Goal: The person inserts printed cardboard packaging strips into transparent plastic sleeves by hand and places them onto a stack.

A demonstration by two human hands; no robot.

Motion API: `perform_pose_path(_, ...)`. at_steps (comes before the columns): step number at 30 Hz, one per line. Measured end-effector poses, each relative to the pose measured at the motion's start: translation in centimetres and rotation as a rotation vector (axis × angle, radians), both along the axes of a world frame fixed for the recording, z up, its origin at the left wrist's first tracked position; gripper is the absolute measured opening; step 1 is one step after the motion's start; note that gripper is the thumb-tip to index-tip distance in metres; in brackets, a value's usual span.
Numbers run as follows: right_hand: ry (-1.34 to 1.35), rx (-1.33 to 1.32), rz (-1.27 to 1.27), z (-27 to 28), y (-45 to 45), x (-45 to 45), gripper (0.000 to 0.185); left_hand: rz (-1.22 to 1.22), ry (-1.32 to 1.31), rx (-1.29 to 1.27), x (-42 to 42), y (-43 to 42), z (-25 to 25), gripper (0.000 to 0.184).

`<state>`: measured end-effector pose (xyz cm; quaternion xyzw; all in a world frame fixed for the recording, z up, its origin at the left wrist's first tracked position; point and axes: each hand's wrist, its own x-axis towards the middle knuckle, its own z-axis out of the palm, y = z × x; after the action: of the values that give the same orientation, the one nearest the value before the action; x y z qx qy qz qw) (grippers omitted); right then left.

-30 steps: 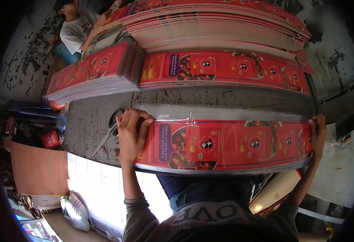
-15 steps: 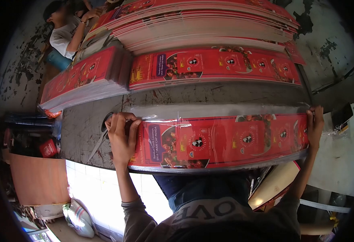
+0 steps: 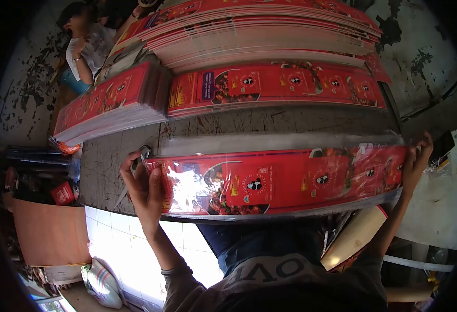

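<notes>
Where the wearer's shirt (image 3: 286,273) fills the foreground, the near edge of the table (image 3: 291,121) runs just beyond it. Along this edge lies a film-covered red panel (image 3: 286,182), its long side roughly parallel to the table's edge and its left part whitened by glare. The left hand (image 3: 144,192) is at the panel's left end, thumb and fingers set apart about the corner; whether they pinch it cannot be told. The right hand (image 3: 415,164) touches the right end, fingers partly spread and extending past the edge; its grip is likewise unclear. Scissors (image 3: 122,196) lie partly hidden behind the left hand. A margin of clear film (image 3: 280,143) borders the panel's far side, followed by a band of scratched tabletop that gives room for sliding. Beyond it, a left stack (image 3: 101,106) stands obliquely beside a middle stack (image 3: 280,86); behind these rises a taller rear stack (image 3: 270,41). At far left sits another person (image 3: 99,47).
</notes>
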<state>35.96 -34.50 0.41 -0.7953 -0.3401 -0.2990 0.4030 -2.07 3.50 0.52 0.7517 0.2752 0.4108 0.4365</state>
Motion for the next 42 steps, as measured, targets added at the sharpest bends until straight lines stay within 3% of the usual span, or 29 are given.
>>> perform_pose_path(4, 0.212, 0.097, 0.044, -1.0, -2.2, 1.6, 0.023, -0.06, -0.239, -0.176, 0.2, -0.6, 0.2, 0.035)
perform_pose_path(6, 0.488, -0.013, 0.029, -0.6, -3.3, 1.7, 0.025, -0.04, -0.288, -0.194, 0.4, -0.9, 0.2, 0.035)
perform_pose_path(7, 0.487, -0.013, 0.03, -0.3, -3.5, 1.3, 0.025, -0.045, -0.332, -0.212, 0.4, -0.9, 0.3, 0.032)
perform_pose_path(9, 0.736, 0.149, 0.133, 0.6, -3.6, 0.6, 0.029, -0.052, -0.381, -0.227, 0.3, -0.7, 0.4, 0.029)
perform_pose_path(13, 0.564, 0.095, 0.058, 3.5, -2.2, 2.9, 0.032, -0.075, -0.322, -0.148, 1.5, 1.2, 3.0, 0.008)
perform_pose_path(14, 0.475, 0.032, 0.039, 4.6, -1.4, 4.5, 0.034, -0.057, -0.307, -0.132, 2.5, 2.2, 4.2, 0.006)
perform_pose_path(17, 0.563, 0.007, 0.122, 7.0, 2.2, 11.0, 0.038, -0.019, -0.094, 0.056, 6.3, 7.4, 6.7, 0.011)
perform_pose_path(18, 0.588, 0.027, 0.174, 7.0, 3.7, 13.0, 0.041, -0.058, 0.029, 0.258, 7.5, 9.9, 6.6, 0.016)
perform_pose_path(19, 0.63, 0.018, 0.218, 5.9, 4.5, 16.5, 0.042, -0.058, 0.027, 0.26, 8.2, 10.2, 6.6, 0.016)
perform_pose_path(21, 0.67, 0.015, 0.259, 3.7, 5.5, 19.3, 0.043, 0.131, 0.29, 0.792, 9.8, 9.8, 6.6, 0.024)
perform_pose_path(22, 0.501, -0.241, 0.165, 3.1, 6.5, 19.2, 0.044, 0.13, 0.288, 0.796, 10.5, 9.0, 6.5, 0.024)
perform_pose_path(24, 0.33, -0.496, 0.072, 0.9, 7.9, 19.5, 0.045, -0.078, 0.404, 0.495, 11.3, 6.9, 5.7, 0.033)
perform_pose_path(25, 0.221, -0.584, 0.051, -0.7, 8.8, 19.5, 0.045, -0.077, 0.407, 0.493, 11.4, 6.6, 5.0, 0.033)
perform_pose_path(27, 0.117, -0.673, 0.043, -2.2, 9.9, 19.6, 0.045, -0.314, 0.546, 0.661, 11.3, 6.6, 2.9, 0.04)
perform_pose_path(29, 0.328, -0.643, -0.075, -2.0, 10.9, 16.6, 0.048, -0.344, 0.604, 0.64, 10.9, 6.8, 1.3, 0.042)
perform_pose_path(36, 0.214, -0.573, -0.135, -3.2, 10.7, 17.7, 0.045, -0.393, 0.565, 0.639, 11.7, 8.4, -0.5, 0.045)
perform_pose_path(38, 0.352, -0.647, -0.227, -2.4, 11.1, 17.0, 0.048, -0.38, 0.572, 0.648, 11.9, 8.5, -0.8, 0.047)
perform_pose_path(42, 0.363, -0.565, -0.182, -2.7, 10.9, 17.0, 0.047, -0.359, 0.633, 0.635, 11.8, 8.4, -0.9, 0.053)
